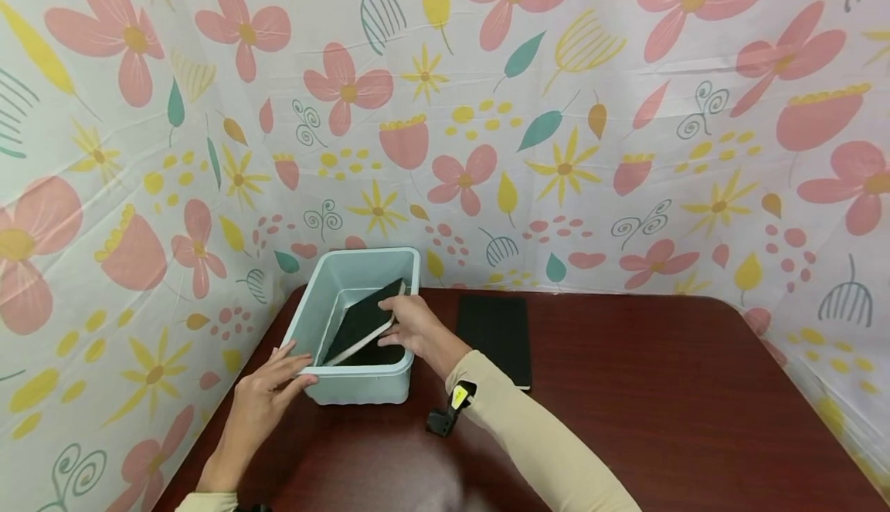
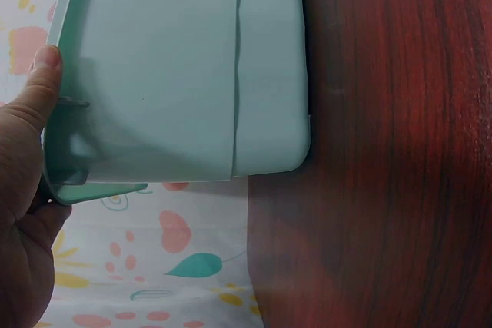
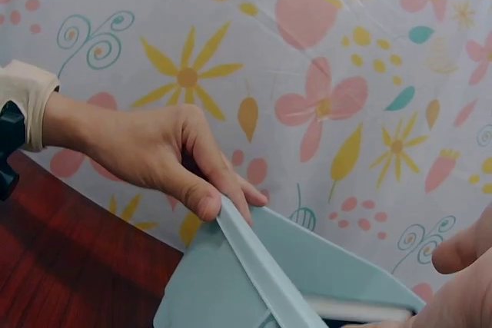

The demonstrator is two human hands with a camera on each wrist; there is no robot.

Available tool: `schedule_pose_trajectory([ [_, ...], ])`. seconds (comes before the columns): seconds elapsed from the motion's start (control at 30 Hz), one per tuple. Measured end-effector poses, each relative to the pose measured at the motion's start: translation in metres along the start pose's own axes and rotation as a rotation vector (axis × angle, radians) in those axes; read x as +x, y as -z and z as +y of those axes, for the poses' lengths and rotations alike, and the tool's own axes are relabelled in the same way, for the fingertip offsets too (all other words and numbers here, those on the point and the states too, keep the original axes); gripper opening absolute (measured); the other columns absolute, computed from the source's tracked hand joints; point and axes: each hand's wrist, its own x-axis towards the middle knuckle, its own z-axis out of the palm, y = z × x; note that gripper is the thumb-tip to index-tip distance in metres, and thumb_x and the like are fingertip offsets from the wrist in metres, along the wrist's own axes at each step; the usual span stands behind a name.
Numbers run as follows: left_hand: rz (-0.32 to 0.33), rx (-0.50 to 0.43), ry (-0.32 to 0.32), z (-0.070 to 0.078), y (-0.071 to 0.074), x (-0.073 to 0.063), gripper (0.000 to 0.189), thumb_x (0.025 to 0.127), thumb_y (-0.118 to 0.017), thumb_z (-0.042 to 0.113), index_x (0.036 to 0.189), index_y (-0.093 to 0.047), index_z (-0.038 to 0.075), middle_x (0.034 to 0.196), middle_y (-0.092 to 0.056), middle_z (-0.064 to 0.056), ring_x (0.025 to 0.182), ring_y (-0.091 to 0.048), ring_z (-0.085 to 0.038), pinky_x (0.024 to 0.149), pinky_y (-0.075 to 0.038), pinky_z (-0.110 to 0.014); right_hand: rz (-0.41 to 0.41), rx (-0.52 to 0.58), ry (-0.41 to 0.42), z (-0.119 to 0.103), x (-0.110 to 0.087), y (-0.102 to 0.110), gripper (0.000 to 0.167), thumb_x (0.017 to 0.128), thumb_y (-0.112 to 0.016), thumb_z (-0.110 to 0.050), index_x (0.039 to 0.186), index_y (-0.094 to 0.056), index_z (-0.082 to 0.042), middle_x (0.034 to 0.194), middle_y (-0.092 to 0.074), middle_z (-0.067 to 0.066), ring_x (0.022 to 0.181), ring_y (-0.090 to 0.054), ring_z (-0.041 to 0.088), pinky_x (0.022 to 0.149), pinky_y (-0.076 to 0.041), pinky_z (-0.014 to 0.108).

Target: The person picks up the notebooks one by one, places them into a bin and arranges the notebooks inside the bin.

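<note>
A light blue plastic bin [image 1: 361,388] stands on the table's left part. My left hand [image 1: 264,388] grips its near left corner; in the left wrist view the thumb [image 2: 44,74] presses the outer wall near the rim. Inside the bin, a black book [image 1: 365,315] with white page edges leans at a tilt. My right hand [image 1: 416,327] reaches over the bin's right rim and pinches the book's edge. Under the raised book, another black surface [image 1: 378,355] shows in the bin. The right wrist view catches the book's white page edge [image 3: 361,309] beside the right hand.
Right of the bin, a second black book [image 1: 494,338] lies flat on the dark reddish-brown table [image 1: 647,388]. A flower-printed cloth [image 1: 480,249] hangs behind the table and along both sides. The bin stands close to the cloth on the left.
</note>
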Motion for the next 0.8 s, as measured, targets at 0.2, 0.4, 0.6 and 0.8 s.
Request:
schedule_pose_trajectory([
  [0.2, 0.013, 0.005, -0.01, 0.001, -0.001, -0.001, 0.043, 0.065, -0.091, 0.001, 0.106, -0.082, 0.011, 0.103, -0.079, -0.007, 0.117, -0.067, -0.039, 0.118, -0.034, -0.022, -0.015, -0.074, -0.042, 0.001, -0.004, -0.003, 0.08, 0.103, -0.055, -0.011, 0.162, -0.002, 0.002, 0.167, -0.005, 0.027, 0.148, -0.007, 0.061, 0.116, -0.025, 0.076],
  [0.4, 0.02, 0.001, -0.015, 0.003, -0.001, -0.001, 0.043, 0.065, -0.091, 0.001, 0.106, -0.082, 0.012, 0.103, -0.079, -0.006, 0.117, -0.067, -0.039, 0.118, -0.032, -0.018, -0.047, -0.073, -0.1, 0.001, -0.003, -0.003, 0.076, 0.104, -0.053, -0.019, 0.16, -0.008, 0.008, 0.166, 0.001, 0.033, 0.149, 0.0, 0.061, 0.12, -0.013, 0.075],
  [0.6, 0.018, 0.006, -0.012, 0.002, 0.0, -0.001, 0.043, 0.065, -0.091, 0.001, 0.106, -0.082, 0.012, 0.103, -0.079, -0.005, 0.116, -0.067, -0.041, 0.118, -0.032, -0.019, -0.071, -0.037, -0.098, -0.004, -0.006, -0.002, 0.074, 0.106, -0.049, -0.022, 0.158, -0.008, 0.013, 0.164, 0.007, 0.036, 0.152, 0.005, 0.053, 0.126, -0.005, 0.065],
  [0.8, 0.016, 0.001, -0.009, 0.002, 0.0, 0.001, 0.043, 0.065, -0.091, 0.001, 0.106, -0.082, 0.011, 0.103, -0.079, -0.005, 0.117, -0.067, -0.04, 0.118, -0.033, -0.021, -0.101, -0.068, -0.029, -0.011, -0.014, 0.009, 0.065, 0.107, -0.049, -0.019, 0.157, -0.02, 0.012, 0.163, -0.007, 0.037, 0.152, -0.012, 0.052, 0.126, -0.02, 0.062],
])
